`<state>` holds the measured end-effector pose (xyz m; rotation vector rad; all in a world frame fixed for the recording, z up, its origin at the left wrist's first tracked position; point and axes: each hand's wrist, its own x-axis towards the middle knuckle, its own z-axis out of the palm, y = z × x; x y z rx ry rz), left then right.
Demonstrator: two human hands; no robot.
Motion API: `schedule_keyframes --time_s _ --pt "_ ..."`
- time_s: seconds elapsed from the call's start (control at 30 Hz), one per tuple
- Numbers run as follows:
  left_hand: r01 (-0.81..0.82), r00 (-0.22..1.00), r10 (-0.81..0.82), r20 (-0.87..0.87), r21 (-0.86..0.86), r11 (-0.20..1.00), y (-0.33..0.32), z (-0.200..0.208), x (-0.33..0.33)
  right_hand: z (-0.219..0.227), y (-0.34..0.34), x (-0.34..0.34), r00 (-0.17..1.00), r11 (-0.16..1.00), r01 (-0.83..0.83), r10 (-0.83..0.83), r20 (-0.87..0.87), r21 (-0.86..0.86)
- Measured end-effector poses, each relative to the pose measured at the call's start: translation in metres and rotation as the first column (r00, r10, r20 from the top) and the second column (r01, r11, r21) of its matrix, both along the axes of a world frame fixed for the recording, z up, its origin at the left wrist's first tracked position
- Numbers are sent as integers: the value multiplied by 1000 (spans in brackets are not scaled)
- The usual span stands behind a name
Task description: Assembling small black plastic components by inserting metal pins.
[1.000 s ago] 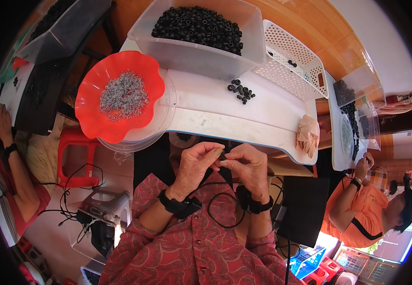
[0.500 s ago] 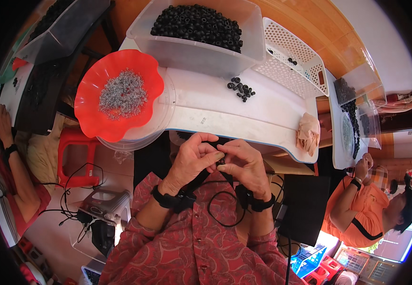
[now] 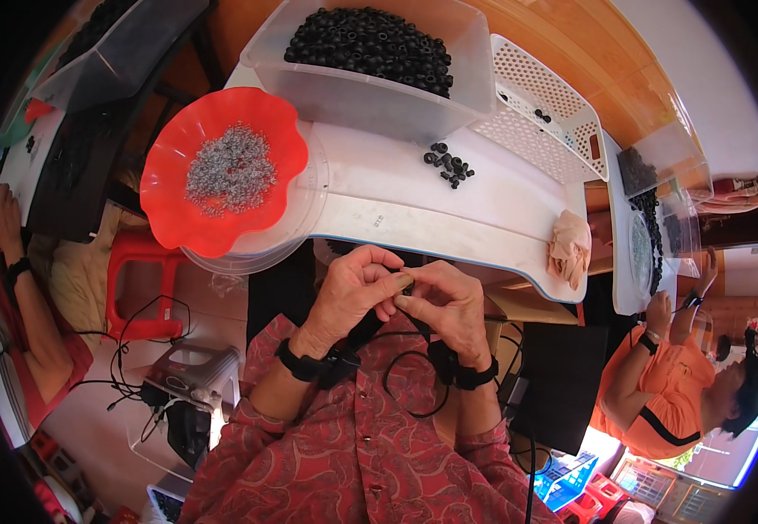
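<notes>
Close in front of my chest, just off the table's near edge, my left hand (image 3: pixel 353 290) and my right hand (image 3: pixel 445 302) meet at the fingertips. Both are closed in a pinch around a small black part (image 3: pixel 407 286), mostly covered by the fingers, so its exact shape is hidden. Beyond them on the white table (image 3: pixel 396 179) lies a loose group of small black ring-shaped parts (image 3: pixel 451 166). To the left, a red wavy-rimmed bowl (image 3: pixel 165 175) holds many tiny clear-grey pieces.
A translucent bin (image 3: pixel 370 109) full of black parts stands at the back, beside a white perforated basket (image 3: pixel 540 144) with a few black pieces. A crumpled beige cloth (image 3: pixel 568 249) lies at the right edge. Co-workers sit on both sides; a red stool (image 3: pixel 143 279) is at left.
My hands stay together at nearly the same place, with the right fingers slightly shifted on the small part. The co-worker at right has raised one arm.
</notes>
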<state>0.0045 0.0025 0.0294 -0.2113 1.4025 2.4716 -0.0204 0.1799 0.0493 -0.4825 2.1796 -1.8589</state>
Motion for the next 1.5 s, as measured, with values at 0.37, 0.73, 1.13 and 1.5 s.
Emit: schedule_keyframes --time_s 0.37,0.73,1.13,1.5 --pt "102 915 -73 -396 53 993 -2 -10 1 9 -7 4 998 996 64 -62 32 -64" --pt "-9 841 -74 -535 -151 989 -9 -6 1 3 -14 12 994 987 81 -89 -57 -136" --pt "94 927 -23 -374 173 980 -5 13 5 24 -11 4 973 998 67 -70 -218 -22" --pt "-276 951 270 -147 -20 961 3 -1 -10 33 -12 -27 979 979 202 -200 32 -39"
